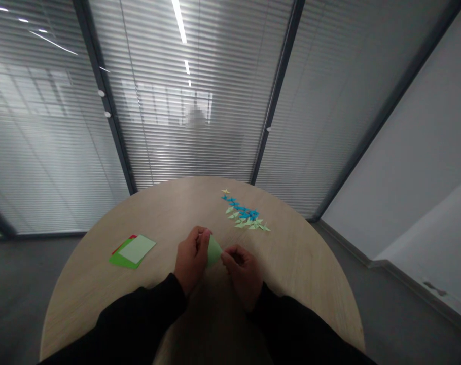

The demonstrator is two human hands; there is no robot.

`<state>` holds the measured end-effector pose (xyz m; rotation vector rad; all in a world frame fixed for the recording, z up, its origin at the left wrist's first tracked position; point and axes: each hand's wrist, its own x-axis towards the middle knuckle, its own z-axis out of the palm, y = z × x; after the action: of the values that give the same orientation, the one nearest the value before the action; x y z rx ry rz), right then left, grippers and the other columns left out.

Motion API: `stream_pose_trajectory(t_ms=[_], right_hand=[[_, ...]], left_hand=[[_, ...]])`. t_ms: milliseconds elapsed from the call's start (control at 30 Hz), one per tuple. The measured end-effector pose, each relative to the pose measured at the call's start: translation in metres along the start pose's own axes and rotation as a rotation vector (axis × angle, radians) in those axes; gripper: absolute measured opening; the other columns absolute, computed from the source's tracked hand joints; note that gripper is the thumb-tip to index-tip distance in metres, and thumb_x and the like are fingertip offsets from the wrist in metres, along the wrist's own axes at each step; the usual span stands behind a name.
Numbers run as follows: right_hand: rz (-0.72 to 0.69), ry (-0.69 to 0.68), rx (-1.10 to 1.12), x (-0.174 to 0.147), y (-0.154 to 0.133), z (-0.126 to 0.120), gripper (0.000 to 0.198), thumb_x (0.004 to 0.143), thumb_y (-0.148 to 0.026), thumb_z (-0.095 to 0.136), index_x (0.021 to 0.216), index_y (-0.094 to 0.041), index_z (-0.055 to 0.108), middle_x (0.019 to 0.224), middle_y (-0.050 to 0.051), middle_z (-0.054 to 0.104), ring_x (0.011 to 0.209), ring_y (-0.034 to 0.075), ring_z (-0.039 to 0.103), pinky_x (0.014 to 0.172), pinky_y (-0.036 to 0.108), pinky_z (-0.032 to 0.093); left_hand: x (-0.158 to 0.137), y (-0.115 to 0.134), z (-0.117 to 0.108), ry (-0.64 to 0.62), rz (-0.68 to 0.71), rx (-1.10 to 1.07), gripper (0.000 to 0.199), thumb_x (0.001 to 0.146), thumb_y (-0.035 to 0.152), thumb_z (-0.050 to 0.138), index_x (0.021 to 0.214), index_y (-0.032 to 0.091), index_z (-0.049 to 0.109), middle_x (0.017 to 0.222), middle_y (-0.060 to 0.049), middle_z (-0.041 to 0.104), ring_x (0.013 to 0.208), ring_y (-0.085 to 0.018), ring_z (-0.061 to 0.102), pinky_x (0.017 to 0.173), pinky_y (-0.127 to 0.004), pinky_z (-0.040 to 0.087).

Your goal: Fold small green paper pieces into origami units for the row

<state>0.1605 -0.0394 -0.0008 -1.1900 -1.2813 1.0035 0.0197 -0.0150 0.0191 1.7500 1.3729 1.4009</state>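
Between my two hands is a piece of light green folded paper, its visible part shaped like a triangle. My left hand is closed on its left side, the thumb lying along the paper and covering part of it. At the right corner, the thumb and fingers of my right hand pinch the tip. Beyond my hands, several folded paper figures lie in a slanting cluster: light green ones nearest, blue ones behind them, and a yellow one at the far end.
A stack of square paper sheets lies on the left: a pale green sheet over a bright green sheet, with a red edge showing. Everything rests on a round wooden table. Glass panels with blinds stand behind its far edge.
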Motion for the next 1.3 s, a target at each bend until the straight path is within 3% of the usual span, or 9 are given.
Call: stream_pose_trajectory(t_ms=[367, 533, 700, 833, 1033, 1100, 1300], right_hand=[[0.034, -0.108, 0.048, -0.001, -0.001, 0.000, 0.026, 0.078, -0.042, 0.061, 0.076, -0.017, 0.059, 0.064, -0.002, 0.053, 0.054, 0.010, 0.044, 0.049, 0.023, 0.034], [0.018, -0.138, -0.035, -0.001, -0.003, -0.001, 0.029, 0.082, -0.044, 0.060, 0.077, -0.016, 0.066, 0.067, 0.001, 0.058, 0.056, 0.011, 0.048, 0.050, 0.023, 0.035], [-0.014, -0.014, -0.094, 0.003, -0.001, -0.007, 0.034, 0.081, -0.048, 0.062, 0.075, -0.016, 0.066, 0.065, 0.001, 0.060, 0.057, 0.013, 0.051, 0.053, 0.024, 0.038], [-0.048, 0.066, -0.145, 0.005, 0.000, -0.010, 0.036, 0.076, -0.051, 0.068, 0.071, -0.016, 0.066, 0.062, 0.001, 0.060, 0.056, 0.013, 0.050, 0.053, 0.024, 0.038], [-0.075, -0.047, -0.170, 0.001, -0.002, -0.008, 0.030, 0.072, -0.044, 0.074, 0.065, -0.016, 0.065, 0.058, -0.001, 0.059, 0.052, 0.011, 0.050, 0.052, 0.023, 0.038], [-0.044, -0.058, -0.130, 0.003, -0.002, -0.010, 0.029, 0.071, -0.043, 0.075, 0.066, -0.016, 0.065, 0.059, -0.001, 0.060, 0.053, 0.012, 0.051, 0.052, 0.024, 0.039], [-0.001, -0.001, 0.071, 0.013, 0.000, -0.017, 0.032, 0.074, -0.046, 0.071, 0.072, -0.018, 0.057, 0.058, -0.003, 0.057, 0.053, 0.012, 0.053, 0.051, 0.024, 0.044]], left_hand=[[0.000, -0.004, -0.002, -0.023, 0.034, 0.064, 0.031, 0.095, 0.042, 0.040, 0.083, 0.019, 0.056, 0.060, 0.004, 0.054, 0.054, -0.014, 0.049, 0.052, -0.024, 0.033], [0.001, -0.007, 0.000, -0.054, 0.027, 0.059, 0.029, 0.094, 0.041, 0.041, 0.085, 0.019, 0.057, 0.059, 0.004, 0.054, 0.054, -0.014, 0.050, 0.052, -0.025, 0.033], [-0.002, -0.010, 0.001, -0.008, 0.000, -0.085, 0.034, 0.092, 0.042, 0.047, 0.116, 0.018, 0.048, 0.079, 0.001, 0.057, 0.062, -0.014, 0.054, 0.054, -0.024, 0.039], [-0.010, -0.009, 0.002, -0.152, 0.012, -0.154, 0.035, 0.087, 0.043, 0.056, 0.111, 0.018, 0.051, 0.092, -0.004, 0.058, 0.075, -0.015, 0.057, 0.062, -0.026, 0.046], [-0.015, -0.007, 0.002, -0.351, -0.227, -0.489, 0.041, 0.087, 0.050, 0.054, 0.112, 0.018, 0.048, 0.085, -0.003, 0.061, 0.071, -0.014, 0.059, 0.061, -0.026, 0.050], [-0.014, -0.009, 0.000, -0.376, -0.256, -0.539, 0.041, 0.086, 0.050, 0.057, 0.108, 0.017, 0.050, 0.084, -0.003, 0.063, 0.070, -0.014, 0.060, 0.061, -0.026, 0.050], [-0.009, -0.013, -0.007, -0.398, -0.267, -0.625, 0.055, 0.082, 0.042, 0.066, 0.125, 0.020, 0.040, 0.083, -0.002, 0.066, 0.067, -0.015, 0.064, 0.060, -0.027, 0.053]])
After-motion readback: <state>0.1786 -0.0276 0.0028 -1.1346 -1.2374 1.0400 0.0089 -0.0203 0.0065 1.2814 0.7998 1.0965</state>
